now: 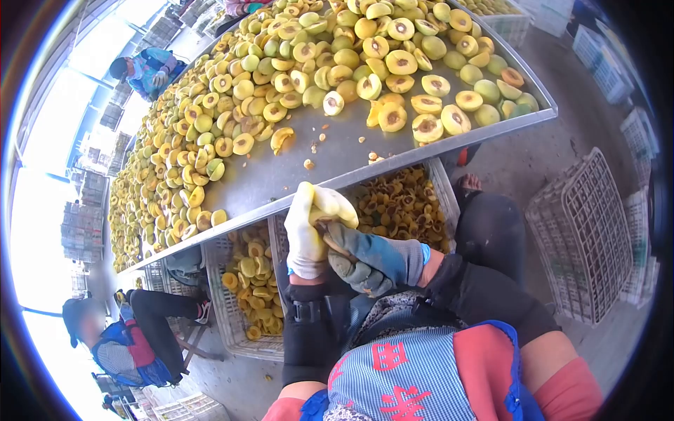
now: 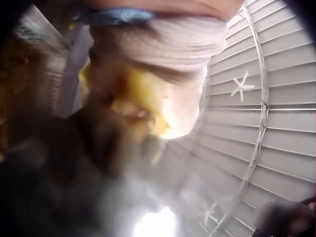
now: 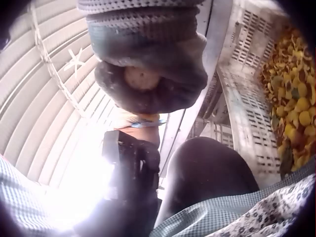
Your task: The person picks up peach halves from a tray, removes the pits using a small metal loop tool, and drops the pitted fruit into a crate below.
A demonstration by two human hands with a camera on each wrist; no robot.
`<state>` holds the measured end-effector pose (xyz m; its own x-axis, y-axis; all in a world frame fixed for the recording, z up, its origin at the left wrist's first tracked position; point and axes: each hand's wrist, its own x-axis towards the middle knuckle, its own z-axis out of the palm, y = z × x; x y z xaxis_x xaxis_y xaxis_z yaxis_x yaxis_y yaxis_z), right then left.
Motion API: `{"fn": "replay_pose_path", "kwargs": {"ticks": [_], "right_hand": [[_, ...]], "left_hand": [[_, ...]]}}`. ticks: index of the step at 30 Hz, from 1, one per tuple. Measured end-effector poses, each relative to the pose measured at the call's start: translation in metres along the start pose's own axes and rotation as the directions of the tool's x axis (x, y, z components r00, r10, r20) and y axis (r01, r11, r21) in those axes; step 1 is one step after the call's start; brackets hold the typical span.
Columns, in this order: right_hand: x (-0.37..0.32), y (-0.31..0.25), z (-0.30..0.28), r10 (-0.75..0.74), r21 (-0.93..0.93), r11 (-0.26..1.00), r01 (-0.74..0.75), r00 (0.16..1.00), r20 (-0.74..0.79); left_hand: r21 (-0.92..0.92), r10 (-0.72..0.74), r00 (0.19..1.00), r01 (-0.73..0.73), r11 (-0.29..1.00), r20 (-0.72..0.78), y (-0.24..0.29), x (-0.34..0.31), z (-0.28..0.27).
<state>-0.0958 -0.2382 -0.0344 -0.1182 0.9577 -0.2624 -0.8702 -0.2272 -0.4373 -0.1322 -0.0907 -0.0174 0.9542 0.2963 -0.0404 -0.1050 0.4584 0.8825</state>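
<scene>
The left hand (image 1: 309, 228), in a yellow-stained white glove, has its fingers curled in front of the table's metal edge (image 1: 337, 181). In the left wrist view, yellow fruit (image 2: 142, 91) shows in this gloved hand (image 2: 173, 94), partly blurred. Against it, the right hand (image 1: 375, 259) wears a blue-grey glove. The right wrist view shows that hand (image 3: 148, 91) curled round a handle with a pale round end (image 3: 141, 78). Where the two hands meet, the contact is mostly hidden. Halved yellow fruits (image 1: 401, 62) are heaped on the table above them.
Below the table edge stand a crate (image 1: 223, 309) of fruit halves and another crate (image 1: 449, 189) of smaller pieces. Empty crates (image 1: 586, 235) lean at the right. One person (image 1: 130, 347) sits at lower left; another (image 1: 151, 74) is across the table.
</scene>
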Motion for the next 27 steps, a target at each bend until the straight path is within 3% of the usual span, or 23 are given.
{"fn": "replay_pose_path", "kwargs": {"ticks": [2, 3, 5, 7, 8, 9, 10, 12, 13, 15, 16, 17, 18, 19, 21, 23, 25, 27], "right_hand": [[0.011, 0.004, -0.013, 0.013, 0.261, 0.963, -0.068, 0.979, 0.206], [0.009, 0.005, -0.009, -0.051, 0.23, 0.973, 0.0, 0.975, 0.216], [0.0, 0.007, 0.001, -0.173, 0.163, 0.977, 0.135, 0.954, 0.246], [0.004, 0.013, -0.012, -0.171, 0.364, 0.928, 0.075, 0.956, 0.238], [0.005, 0.015, -0.016, -0.176, 0.437, 0.898, 0.06, 0.957, 0.231], [0.008, 0.016, -0.02, -0.179, 0.505, 0.862, 0.04, 0.957, 0.23], [0.011, 0.016, -0.026, -0.164, 0.453, 0.891, 0.028, 0.951, 0.263], [0.009, 0.013, -0.019, -0.184, 0.319, 0.935, 0.157, 0.981, 0.056], [0.006, 0.011, -0.013, -0.212, 0.238, 0.946, 0.219, 0.976, -0.055], [0.004, 0.008, -0.008, -0.228, 0.125, 0.962, 0.241, 0.967, -0.111], [0.002, 0.006, -0.004, -0.237, 0.08, 0.965, 0.25, 0.961, -0.14], [0.001, 0.004, -0.003, -0.25, 0.034, 0.965, 0.26, 0.953, -0.171], [0.002, 0.003, -0.004, -0.254, 0.023, 0.965, 0.262, 0.95, -0.179], [0.003, 0.001, -0.002, -0.243, 0.0, 0.969, 0.249, 0.947, -0.21], [0.006, -0.004, 0.005, -0.226, -0.041, 0.974, 0.223, 0.935, -0.275], [0.011, -0.003, 0.008, -0.226, -0.092, 0.974, 0.208, 0.927, -0.3], [0.015, -0.004, 0.01, -0.221, -0.141, 0.973, 0.184, 0.918, -0.328], [0.017, -0.006, 0.01, -0.213, -0.187, 0.97, 0.153, 0.908, -0.362]], "left_hand": [[-0.252, -0.002, 1.0, -0.002, 0.968, -0.017, -0.007, 0.009, 0.002], [-0.372, -0.004, 1.0, -0.006, 0.928, -0.026, -0.009, 0.013, 0.001], [-0.433, -0.075, 0.984, -0.002, 0.901, -0.161, -0.003, 0.016, -0.01], [-0.584, -0.115, 0.962, -0.053, 0.81, -0.247, 0.01, 0.017, -0.005], [-0.373, -0.084, 0.942, -0.046, 0.927, -0.325, 0.011, 0.012, -0.007], [-0.263, -0.034, 0.961, -0.041, 0.964, -0.274, 0.01, 0.003, -0.021], [-0.124, -0.005, 0.937, -0.041, 0.991, -0.35, 0.014, -0.01, -0.025], [0.187, 0.117, 0.876, -0.031, 0.982, -0.467, 0.021, -0.039, -0.04], [0.285, 0.142, 0.838, 0.017, 0.958, -0.528, 0.033, -0.053, -0.05], [0.349, 0.128, 0.757, 0.138, 0.927, -0.64, 0.059, -0.08, -0.086], [0.483, 0.161, 0.722, 0.264, 0.835, -0.673, 0.064, -0.096, -0.121], [0.865, 0.426, 0.764, 0.346, 0.363, -0.485, 0.065, -0.114, -0.164], [0.799, 0.413, 0.742, 0.598, -0.054, -0.528, 0.083, -0.124, -0.172], [0.641, 0.508, 0.675, 0.716, -0.277, -0.535, 0.098, -0.122, -0.159], [0.808, 0.739, 0.601, 0.574, -0.134, -0.305, 0.108, -0.111, -0.198], [0.869, 0.652, 0.667, 0.494, -0.025, -0.36, 0.13, -0.07, -0.188], [0.85, 0.572, 0.768, 0.48, -0.218, -0.288, 0.136, -0.025, -0.198], [0.747, 0.421, 0.77, 0.609, -0.265, -0.479, 0.133, 0.015, -0.213]]}}
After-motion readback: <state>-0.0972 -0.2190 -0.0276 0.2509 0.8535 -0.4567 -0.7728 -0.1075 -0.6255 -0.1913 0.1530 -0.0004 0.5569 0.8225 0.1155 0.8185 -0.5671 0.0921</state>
